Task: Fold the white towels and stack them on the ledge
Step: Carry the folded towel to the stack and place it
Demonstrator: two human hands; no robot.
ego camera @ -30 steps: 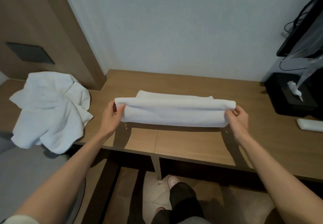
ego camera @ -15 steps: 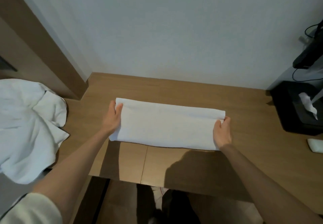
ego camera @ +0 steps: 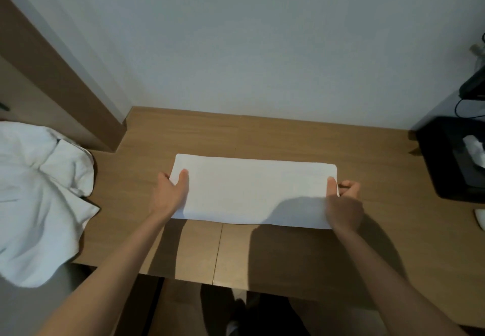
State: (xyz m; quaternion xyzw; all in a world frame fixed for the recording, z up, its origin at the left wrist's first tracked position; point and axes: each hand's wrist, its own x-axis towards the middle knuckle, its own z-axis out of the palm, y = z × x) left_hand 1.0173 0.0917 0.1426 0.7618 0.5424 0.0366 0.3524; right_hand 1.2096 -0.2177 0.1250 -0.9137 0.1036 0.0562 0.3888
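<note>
**Left hand**: pinches the left short end of the folded towel, thumb flat on top. The fingers go under the cloth and are hidden, so the grip underneath is presumed.

**Right hand**: grips the right short end, thumb on top and fingers curled just past the cloth's edge.

**Folded towel:** a long white band lying flat near the middle of the ledge. Its long sides run parallel to the front edge, with bare wood in front of it and behind.

**Loose towels**: a crumpled white heap at the ledge's left end, partly hanging past the front edge. None are folded yet.

**Black box**: stands at the right end against the wall, with a tissue sticking out of its top.

**Step in hand:** the lengthwise fold looks finished and both ends are held, ready for the crosswise fold.

**Next move:** lift one short end, carry it over to meet the other, line up the corners and press the crease flat. The finished bundle then needs a spot on the ledge clear of the heap. No stack is started, so most of the task remains.
</note>
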